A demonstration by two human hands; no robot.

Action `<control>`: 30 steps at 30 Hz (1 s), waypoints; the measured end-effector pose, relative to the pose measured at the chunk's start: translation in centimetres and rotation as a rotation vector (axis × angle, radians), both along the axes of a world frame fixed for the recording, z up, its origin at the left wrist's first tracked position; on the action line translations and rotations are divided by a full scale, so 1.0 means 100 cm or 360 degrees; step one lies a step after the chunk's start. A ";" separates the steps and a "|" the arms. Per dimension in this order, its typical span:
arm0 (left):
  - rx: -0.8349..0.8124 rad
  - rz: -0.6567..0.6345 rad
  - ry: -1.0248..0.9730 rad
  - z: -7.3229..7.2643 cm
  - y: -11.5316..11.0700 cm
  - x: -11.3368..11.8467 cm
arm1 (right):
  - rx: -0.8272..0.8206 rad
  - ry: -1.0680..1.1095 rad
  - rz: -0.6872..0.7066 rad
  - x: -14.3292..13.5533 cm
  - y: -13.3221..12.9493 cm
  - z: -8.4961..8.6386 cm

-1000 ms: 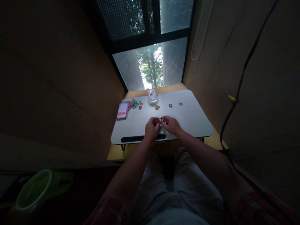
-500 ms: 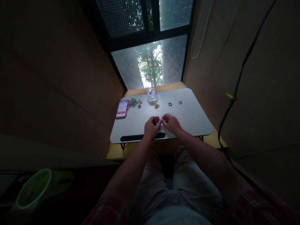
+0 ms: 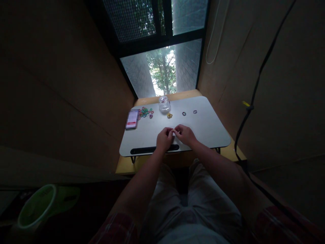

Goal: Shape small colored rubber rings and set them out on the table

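Observation:
My left hand (image 3: 164, 139) and my right hand (image 3: 185, 133) meet over the front middle of the white lap table (image 3: 203, 132). Between their pinched fingertips is a small pale band (image 3: 174, 130), mostly covered by the fingers. Just beyond the hands lies a cluster of yellow hair ties (image 3: 169, 116). Two dark hair ties lie apart on the right, a nearer one (image 3: 184, 114) and a farther one (image 3: 195, 112). A pile of colourful hair ties (image 3: 145, 112) is at the back left, with a small purple one (image 3: 151, 116) beside it.
A clear plastic jar (image 3: 164, 105) stands at the table's back edge. On the left lies a phone (image 3: 132, 119) with its screen lit. A black slot (image 3: 143, 149) runs along the front edge. A dark cable (image 3: 259, 73) hangs at right; a green basket (image 3: 38, 206) is at lower left.
My fingers have shifted slightly around the pale band, and the left fingers are more closed. The hair ties and jar stay in place; the view has tilted a little.

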State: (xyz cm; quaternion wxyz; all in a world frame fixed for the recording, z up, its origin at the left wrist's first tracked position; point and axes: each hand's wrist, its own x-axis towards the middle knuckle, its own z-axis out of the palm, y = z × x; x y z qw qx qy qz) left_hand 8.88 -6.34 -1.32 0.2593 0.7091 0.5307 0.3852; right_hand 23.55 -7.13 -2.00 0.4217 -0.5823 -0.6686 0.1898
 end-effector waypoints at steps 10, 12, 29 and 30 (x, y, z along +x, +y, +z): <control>-0.0048 0.0004 0.0023 -0.002 0.002 -0.001 | 0.0057 -0.0040 0.0008 0.001 0.000 -0.001; -0.0053 -0.0013 0.0035 -0.002 0.002 -0.001 | 0.0070 -0.0048 0.0012 0.001 0.000 -0.001; -0.0096 -0.0067 -0.0143 0.001 -0.002 0.001 | 0.0034 -0.0073 -0.0034 0.000 0.000 -0.002; -0.0091 -0.0069 -0.0139 0.001 -0.002 0.001 | 0.0033 -0.0068 -0.0033 0.000 0.001 -0.003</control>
